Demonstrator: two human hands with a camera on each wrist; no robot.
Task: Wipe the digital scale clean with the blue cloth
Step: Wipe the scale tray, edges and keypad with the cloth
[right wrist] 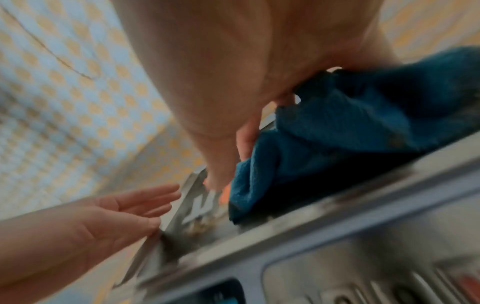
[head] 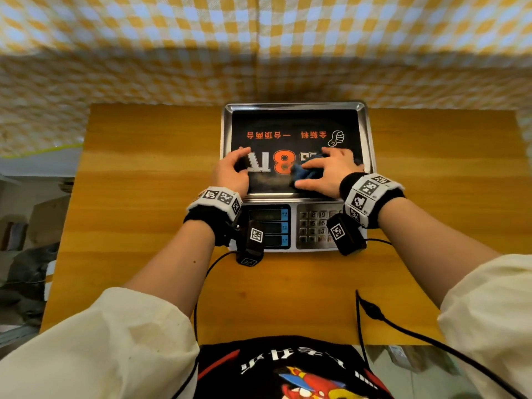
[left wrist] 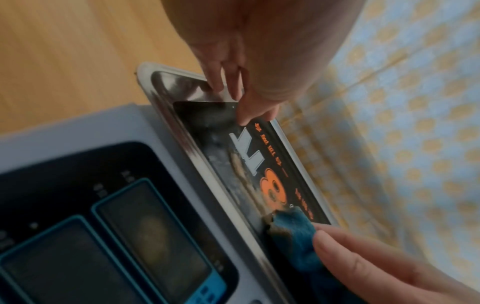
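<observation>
The digital scale [head: 292,226] stands at the back middle of the wooden table, and its steel tray [head: 366,125] carries a black sticker with orange print. My right hand [head: 328,171] grips the bunched blue cloth [head: 305,172] and presses it onto the near right part of the tray. In the right wrist view the cloth [right wrist: 350,127] sits under my palm against the tray's front rim. My left hand [head: 231,171] rests on the tray's left edge, fingers [left wrist: 233,88] touching its corner and holding nothing. Brownish smudges [left wrist: 239,164] lie on the sticker left of the cloth [left wrist: 293,232].
The scale's front panel has blue-framed displays [head: 269,227] and a keypad [head: 313,226], partly hidden by my wrist cameras. Black cables [head: 374,312] trail over the near table [head: 144,197]. A yellow checked cloth [head: 259,53] hangs behind. Clutter lies off the table's left side.
</observation>
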